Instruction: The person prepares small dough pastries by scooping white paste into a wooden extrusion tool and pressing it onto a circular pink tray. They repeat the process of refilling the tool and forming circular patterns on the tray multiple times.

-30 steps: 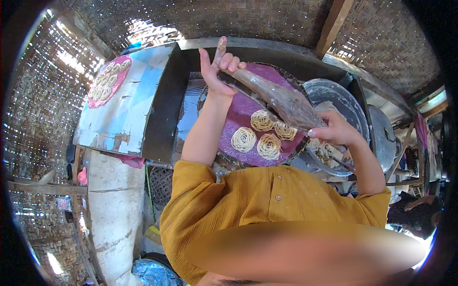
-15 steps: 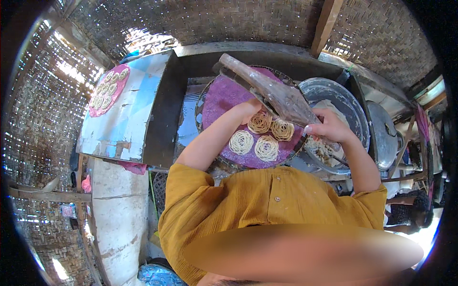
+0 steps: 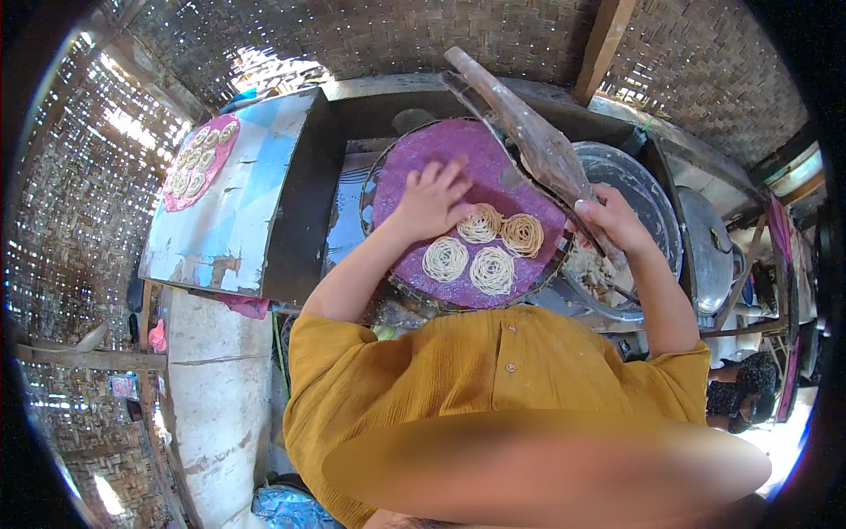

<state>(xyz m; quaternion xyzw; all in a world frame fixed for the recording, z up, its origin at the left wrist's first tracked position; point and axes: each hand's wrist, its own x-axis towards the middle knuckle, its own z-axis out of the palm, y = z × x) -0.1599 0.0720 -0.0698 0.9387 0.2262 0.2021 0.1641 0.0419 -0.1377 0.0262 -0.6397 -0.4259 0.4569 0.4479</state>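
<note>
My right hand (image 3: 615,220) grips the near end of a long, worn wooden press (image 3: 551,159), made of two lengths lying along each other. The press slants up and away to the left, over the tray's right side and the basin's rim. My left hand (image 3: 430,203) has its fingers spread above a purple cloth (image 3: 414,163) on a round woven tray (image 3: 367,207). Its thumb is beside a coiled nest of thin dough strands (image 3: 480,224). A darker nest (image 3: 523,235) and two paler nests (image 3: 445,260) lie nearby on the cloth.
A metal basin (image 3: 648,176) with pale dough stands right of the tray, with a lidded pot (image 3: 709,251) beyond it. To the left, a blue-white board (image 3: 247,185) bears a pink cloth (image 3: 170,201) with several nests. Another person (image 3: 749,388) is at far right.
My left hand has left the press and moved left, its fingers now spread above the cloth. The press, in my right hand, has swung toward the right and its far end is farther away.
</note>
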